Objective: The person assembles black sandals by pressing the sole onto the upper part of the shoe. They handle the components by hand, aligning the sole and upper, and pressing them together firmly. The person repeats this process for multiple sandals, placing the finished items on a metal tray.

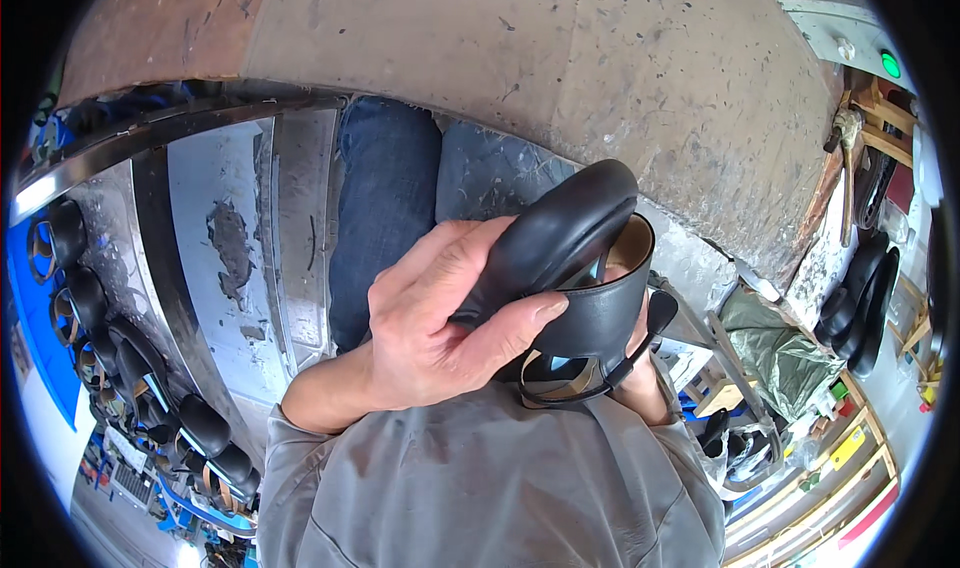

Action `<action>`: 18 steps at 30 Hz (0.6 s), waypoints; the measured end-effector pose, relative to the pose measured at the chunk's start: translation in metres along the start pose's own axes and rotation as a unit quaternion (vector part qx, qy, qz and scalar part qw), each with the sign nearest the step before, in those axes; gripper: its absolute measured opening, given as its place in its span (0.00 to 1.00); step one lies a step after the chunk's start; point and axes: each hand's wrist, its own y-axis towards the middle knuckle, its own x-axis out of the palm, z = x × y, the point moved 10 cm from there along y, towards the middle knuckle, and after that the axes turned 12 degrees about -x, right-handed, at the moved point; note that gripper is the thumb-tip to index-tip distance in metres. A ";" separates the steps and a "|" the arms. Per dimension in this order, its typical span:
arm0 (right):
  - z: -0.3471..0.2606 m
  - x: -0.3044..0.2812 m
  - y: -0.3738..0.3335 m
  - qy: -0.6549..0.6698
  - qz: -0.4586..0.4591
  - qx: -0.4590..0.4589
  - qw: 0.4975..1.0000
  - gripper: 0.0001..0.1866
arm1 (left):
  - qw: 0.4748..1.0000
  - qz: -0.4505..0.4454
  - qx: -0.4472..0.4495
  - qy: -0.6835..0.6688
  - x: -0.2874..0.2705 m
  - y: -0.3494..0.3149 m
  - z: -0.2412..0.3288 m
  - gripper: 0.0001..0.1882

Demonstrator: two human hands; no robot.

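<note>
A black leather sandal [590,318] is held up in front of my grey-clad chest, its padded dark footbed tilted upward and a wide band with a tan lining curving off it. My left hand [430,313] grips it from the left, thumb pressed on the band and fingers over the footbed. A thin ankle strap hangs in a loop below. Behind the band is my right hand [637,343], mostly hidden; a bit of finger shows inside the band's opening, and the hand holds the sandal from the right.
A scuffed brown worktable [480,38] lies ahead, its near edge close to my knees. Several black sandals [205,425] line a rack at the left. More black footwear [860,308] hangs at the right, near a hammer [848,158] and a green cloth [770,343].
</note>
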 end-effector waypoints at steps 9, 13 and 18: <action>-0.006 0.007 -0.008 -0.177 -0.073 -0.083 0.978 0.14 | 0.981 0.086 0.128 0.114 -0.005 -0.013 0.006 0.20; -0.004 0.002 -0.026 -0.276 -0.063 -0.126 0.951 0.14 | 0.981 0.033 0.167 0.091 -0.014 -0.012 0.022 0.24; -0.010 0.034 -0.053 -0.363 -0.107 -0.319 0.869 0.13 | 0.954 0.041 0.259 0.145 -0.026 -0.044 0.049 0.27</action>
